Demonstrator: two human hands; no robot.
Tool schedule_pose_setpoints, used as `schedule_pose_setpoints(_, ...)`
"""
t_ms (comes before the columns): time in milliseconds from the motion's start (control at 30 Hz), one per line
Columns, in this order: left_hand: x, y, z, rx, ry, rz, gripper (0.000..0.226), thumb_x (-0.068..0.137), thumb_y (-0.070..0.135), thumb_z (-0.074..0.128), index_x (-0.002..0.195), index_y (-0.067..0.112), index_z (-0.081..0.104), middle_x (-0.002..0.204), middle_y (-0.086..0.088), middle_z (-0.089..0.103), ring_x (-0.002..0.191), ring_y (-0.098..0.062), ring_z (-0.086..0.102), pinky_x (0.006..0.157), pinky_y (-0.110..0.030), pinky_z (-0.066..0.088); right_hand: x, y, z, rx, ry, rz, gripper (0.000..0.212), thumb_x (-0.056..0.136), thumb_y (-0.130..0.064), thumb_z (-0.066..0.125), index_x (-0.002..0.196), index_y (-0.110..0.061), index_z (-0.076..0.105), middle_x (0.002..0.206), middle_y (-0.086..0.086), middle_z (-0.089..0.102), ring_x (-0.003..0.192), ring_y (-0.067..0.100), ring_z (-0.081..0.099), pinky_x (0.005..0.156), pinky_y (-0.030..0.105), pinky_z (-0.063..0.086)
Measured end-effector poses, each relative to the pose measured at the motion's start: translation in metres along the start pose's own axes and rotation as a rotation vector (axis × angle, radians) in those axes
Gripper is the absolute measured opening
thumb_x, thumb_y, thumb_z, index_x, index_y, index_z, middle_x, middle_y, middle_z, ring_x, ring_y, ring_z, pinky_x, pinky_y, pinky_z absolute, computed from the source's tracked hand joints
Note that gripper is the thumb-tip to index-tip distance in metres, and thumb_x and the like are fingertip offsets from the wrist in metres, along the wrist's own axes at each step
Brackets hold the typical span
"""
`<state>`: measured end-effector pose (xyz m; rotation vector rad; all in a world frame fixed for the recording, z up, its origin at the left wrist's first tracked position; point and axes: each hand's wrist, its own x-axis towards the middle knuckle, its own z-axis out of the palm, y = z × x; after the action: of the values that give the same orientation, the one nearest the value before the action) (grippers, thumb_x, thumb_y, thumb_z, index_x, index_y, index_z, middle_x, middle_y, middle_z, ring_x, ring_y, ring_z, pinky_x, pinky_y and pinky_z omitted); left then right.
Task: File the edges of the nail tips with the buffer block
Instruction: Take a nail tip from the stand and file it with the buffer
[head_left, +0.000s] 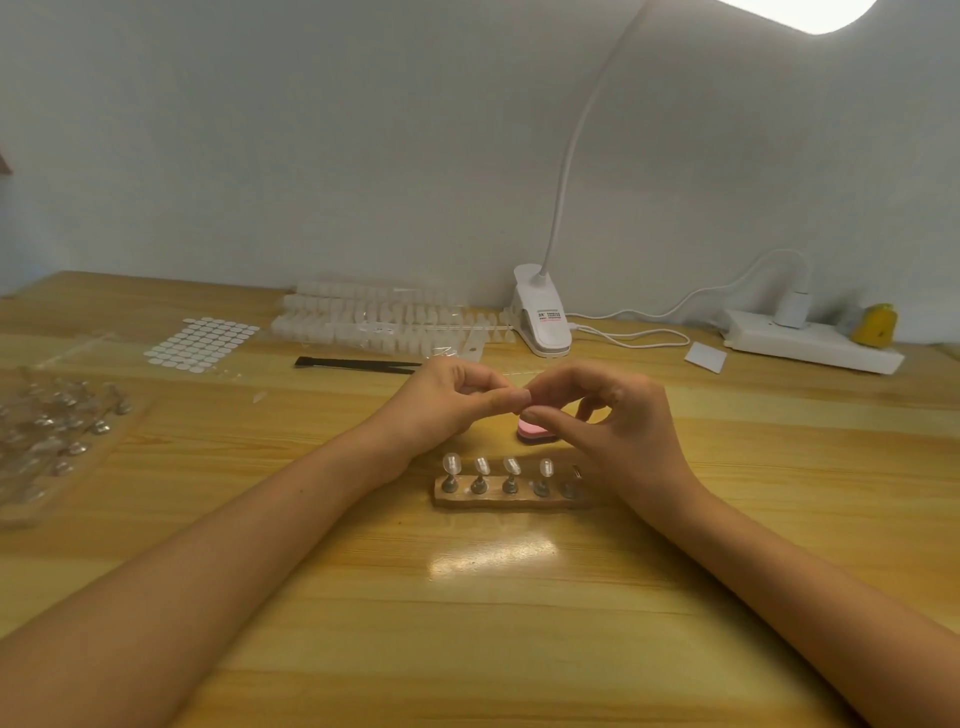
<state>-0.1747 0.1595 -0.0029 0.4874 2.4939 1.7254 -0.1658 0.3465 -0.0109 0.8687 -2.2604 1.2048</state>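
Stand (514, 500) nearest, with five pegs; four carry nail tips (511, 465), the fifth looks bare, so I judge its tip is being worked. Left hand (441, 405) and right hand (618, 421) meet with curled fingertips; whether they clamp anything I cannot tell; one pink buffer block (535, 432) lies just beneath them; one lamp (543, 317) behind.

Two hands meet fingertip to fingertip over a wooden table (467, 623). The left hand (441, 405) has curled fingers and its thumb stretched towards the right hand (618, 421); anything pinched between them is hidden. A pink buffer block (535, 432) peeks out just under the right thumb. Nearer, a wooden holder (514, 500) carries a row of clear nail tips (511, 465) on upright pegs. A clip lamp (543, 317) stands at the far edge.
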Motion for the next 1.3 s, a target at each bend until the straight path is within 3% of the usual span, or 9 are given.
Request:
schedule_pose_setpoints(133, -0.002, 0.001, 0.001, -0.007, 0.01, 0.047, 0.018, 0.085, 0.039, 0.06, 0.083, 0.023, 0.068, 0.052, 0.022, 0.061, 0.049, 0.017, 0.05, 0.059, -0.012, 0.035, 0.002, -0.002, -0.006, -0.025, -0.032, 0.01, 0.021, 0.079, -0.029, 0.074, 0.095, -0.015, 0.074, 0.086, -0.008, 0.074, 0.081, 0.004, 0.07, 0.062, 0.018, 0.053)
schedule_pose_setpoints(233, -0.004, 0.002, -0.002, 0.088, -0.002, 0.091, 0.032, 0.088, 0.047, 0.05, 0.092, 0.02, 0.068, 0.073, 0.023, 0.065, 0.05, 0.017, 0.049, 0.051, -0.004, 0.035, 0.008, 0.0, -0.021, 0.013, -0.055, 0.093, 0.018, 0.078, -0.024, 0.077, 0.094, -0.017, 0.074, 0.085, -0.01, 0.073, 0.078, 0.005, 0.07, 0.065, 0.016, 0.055)
schedule_pose_setpoints(333, -0.005, 0.002, -0.004, 0.447, 0.01, 0.204, 0.052, 0.074, 0.072, 0.042, 0.097, 0.032, 0.065, 0.065, 0.018, 0.058, 0.06, 0.008, 0.051, 0.056, -0.012, 0.035, 0.009, 0.003, -0.032, 0.073, -0.095, 0.185, 0.015, 0.078, -0.018, 0.078, 0.092, -0.016, 0.074, 0.079, -0.007, 0.073, 0.074, 0.007, 0.069, 0.063, 0.014, 0.054)
schedule_pose_setpoints(533, -0.016, 0.017, 0.005, 0.827, -0.117, 0.351, 0.058, 0.065, 0.089, 0.039, 0.101, 0.045, 0.053, 0.096, 0.026, 0.056, 0.089, 0.014, 0.047, 0.062, -0.017, 0.038, -0.032, 0.007, -0.042, 0.156, -0.145, 0.275, 0.019, 0.072, -0.026, 0.078, 0.089, -0.016, 0.076, 0.081, -0.002, 0.076, 0.073, 0.012, 0.073, 0.067, 0.021, 0.057)
schedule_pose_setpoints(633, -0.024, 0.014, 0.02, 0.817, -0.104, 0.341, 0.042, 0.071, 0.072, 0.055, 0.098, 0.04, 0.057, 0.099, 0.024, 0.056, 0.084, 0.012, 0.048, 0.06, -0.017, 0.038, -0.039, 0.006, -0.043, 0.184, -0.152, 0.285, 0.016, 0.073, -0.025, 0.078, 0.088, -0.018, 0.075, 0.084, -0.001, 0.076, 0.075, 0.016, 0.074, 0.067, 0.031, 0.06)
schedule_pose_setpoints(800, -0.03, 0.014, 0.033, 0.718, -0.016, 0.284, 0.016, 0.077, 0.047, 0.071, 0.088, 0.038, 0.063, 0.088, 0.023, 0.061, 0.08, 0.009, 0.054, 0.07, -0.026, 0.044, -0.042, 0.004, -0.04, 0.187, -0.133, 0.233, 0.012, 0.076, -0.021, 0.078, 0.087, -0.018, 0.075, 0.086, -0.004, 0.075, 0.077, 0.015, 0.074, 0.063, 0.025, 0.058)
schedule_pose_setpoints(900, -0.03, 0.013, 0.036, 0.705, 0.012, 0.265, 0.014, 0.077, 0.05, 0.071, 0.082, 0.038, 0.064, 0.077, 0.028, 0.053, 0.076, 0.025, 0.044, 0.084, -0.031, 0.04, -0.044, 0.001, -0.039, 0.129, -0.131, 0.201, 0.016, 0.076, -0.03, 0.075, 0.089, -0.02, 0.075, 0.086, -0.01, 0.075, 0.078, 0.011, 0.074, 0.06, 0.029, 0.059)
schedule_pose_setpoints(1033, -0.03, 0.015, 0.039, 0.679, 0.039, 0.235, 0.016, 0.073, 0.056, 0.069, 0.077, 0.041, 0.064, 0.082, 0.026, 0.061, 0.069, 0.019, 0.045, 0.092, -0.033, 0.035, -0.044, -0.003, -0.038, 0.039, -0.131, 0.119, 0.017, 0.079, -0.035, 0.071, 0.091, -0.023, 0.075, 0.086, -0.016, 0.074, 0.082, 0.006, 0.072, 0.057, 0.022, 0.056)
schedule_pose_setpoints(1300, -0.031, 0.018, 0.04, 0.658, 0.067, 0.216, 0.019, 0.07, 0.056, 0.074, 0.069, 0.04, 0.064, 0.098, 0.026, 0.065, 0.064, 0.016, 0.044, 0.08, -0.028, 0.032, -0.044, -0.008, -0.036, -0.018, -0.131, 0.092, 0.018, 0.078, -0.037, 0.072, 0.088, -0.022, 0.076, 0.085, -0.018, 0.073, 0.081, 0.005, 0.071, 0.057, 0.027, 0.057)
